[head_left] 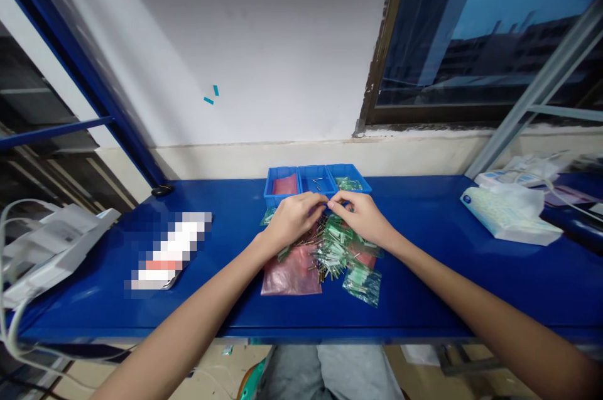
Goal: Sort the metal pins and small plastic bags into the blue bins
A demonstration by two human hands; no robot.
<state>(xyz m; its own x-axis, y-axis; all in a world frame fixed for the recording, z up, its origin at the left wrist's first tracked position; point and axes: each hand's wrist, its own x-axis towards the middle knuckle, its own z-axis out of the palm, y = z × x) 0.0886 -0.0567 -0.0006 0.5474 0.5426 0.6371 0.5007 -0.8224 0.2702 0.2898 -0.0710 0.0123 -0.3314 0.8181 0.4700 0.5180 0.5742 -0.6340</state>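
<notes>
My left hand [293, 218] and my right hand [362, 216] meet fingertip to fingertip over the middle of the blue table [424, 293]. Both are closed in a pinch; whatever lies between the fingers is too small to make out. Below them spreads a pile of small green-and-white pieces [333, 248], mixed with thin brass-coloured metal pins [323, 274]. A pink plastic bag [289, 277] lies flat under the pile's left side. At its front right is a clear bag [362, 286] with greenish pieces inside.
Three joined blue bins [316, 185] stand behind my hands, holding pink material, a few thin metal pieces and green packets. A blurred-out object [172, 255] and a white power strip [66, 255] lie left. A tissue pack [511, 215] sits right. A wall rises behind.
</notes>
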